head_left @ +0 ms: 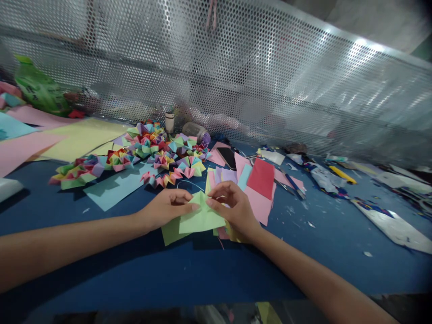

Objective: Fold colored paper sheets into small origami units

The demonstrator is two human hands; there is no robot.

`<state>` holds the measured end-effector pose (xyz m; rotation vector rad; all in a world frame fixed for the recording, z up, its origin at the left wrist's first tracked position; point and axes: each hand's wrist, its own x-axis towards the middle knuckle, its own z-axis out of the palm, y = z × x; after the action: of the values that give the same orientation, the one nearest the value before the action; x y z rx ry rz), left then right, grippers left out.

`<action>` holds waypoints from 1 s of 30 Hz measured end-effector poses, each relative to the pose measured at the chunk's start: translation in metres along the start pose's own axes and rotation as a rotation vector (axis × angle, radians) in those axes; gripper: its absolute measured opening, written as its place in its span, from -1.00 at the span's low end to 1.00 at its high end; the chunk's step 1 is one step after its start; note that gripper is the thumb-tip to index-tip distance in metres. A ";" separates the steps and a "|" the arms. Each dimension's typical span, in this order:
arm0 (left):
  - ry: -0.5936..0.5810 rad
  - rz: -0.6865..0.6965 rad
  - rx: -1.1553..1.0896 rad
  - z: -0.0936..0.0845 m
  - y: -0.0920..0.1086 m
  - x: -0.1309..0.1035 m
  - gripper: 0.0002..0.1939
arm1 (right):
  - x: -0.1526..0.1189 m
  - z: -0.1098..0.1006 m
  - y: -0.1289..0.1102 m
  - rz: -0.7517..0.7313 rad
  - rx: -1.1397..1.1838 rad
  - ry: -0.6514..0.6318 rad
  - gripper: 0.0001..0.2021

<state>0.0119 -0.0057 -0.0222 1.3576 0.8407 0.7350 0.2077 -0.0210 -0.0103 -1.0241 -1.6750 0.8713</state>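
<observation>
A light green sheet of paper with creases is held up between both hands above the blue table. My left hand pinches its upper left part between thumb and fingers. On the other side, my right hand grips the upper right part, thumb towards me. Another green sheet lies beneath, partly covered. Coloured paper sheets sit behind and under my right hand, among them a red one and a pink one.
Folded multicoloured paper pieces spread behind my left hand, near a light blue sheet. A phone, a jar and a yellow marker lie further back. Perforated metal closes off the rear.
</observation>
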 end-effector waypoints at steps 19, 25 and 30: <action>0.016 0.036 0.094 0.001 0.001 0.000 -0.76 | -0.005 0.008 0.000 0.010 -0.046 -0.042 -0.79; -0.003 0.053 0.146 0.001 0.003 0.000 -0.76 | -0.005 0.011 -0.002 -0.007 -0.089 -0.031 -0.81; 0.032 0.091 0.176 0.001 0.004 0.000 -0.75 | -0.006 0.013 -0.002 -0.011 -0.099 -0.043 -0.81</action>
<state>0.0126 -0.0058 -0.0184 1.5529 0.8899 0.7685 0.1966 -0.0285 -0.0146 -1.0678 -1.7732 0.8152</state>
